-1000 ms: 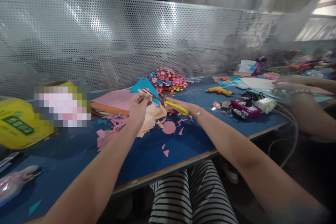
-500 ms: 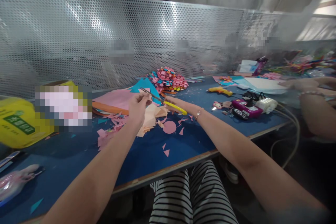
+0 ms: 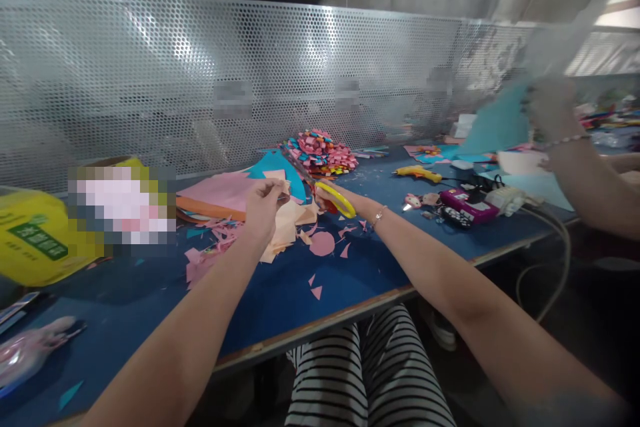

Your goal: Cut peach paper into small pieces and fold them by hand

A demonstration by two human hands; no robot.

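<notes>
In my right hand (image 3: pixel 356 201) are scissors with yellow handles (image 3: pixel 342 199); their blades point up and to the left, apart from the paper. My left hand (image 3: pixel 265 200) is closed in a pinch on a small piece of peach paper (image 3: pixel 278 176). Below my hands lie peach paper sheets (image 3: pixel 283 227) and a pink paper circle (image 3: pixel 323 244). Pink scraps (image 3: pixel 216 247) are heaped beside my left forearm. Behind my hands, pink paper (image 3: pixel 215 189) and a blue sheet (image 3: pixel 264 164) lie on the blue table.
A heap of folded paper pieces (image 3: pixel 320 155) stands by the perforated metal screen (image 3: pixel 200 73). On the right are a yellow glue gun (image 3: pixel 418 174), a purple power strip (image 3: pixel 465 207) and another person's arm (image 3: pixel 583 153) with blue paper (image 3: pixel 500 120). A yellow bag (image 3: pixel 35 240) sits left.
The scissors have drawn back from my left hand, and their handles have spread and turned. The other person's hand at the right has risen with a blue sheet.
</notes>
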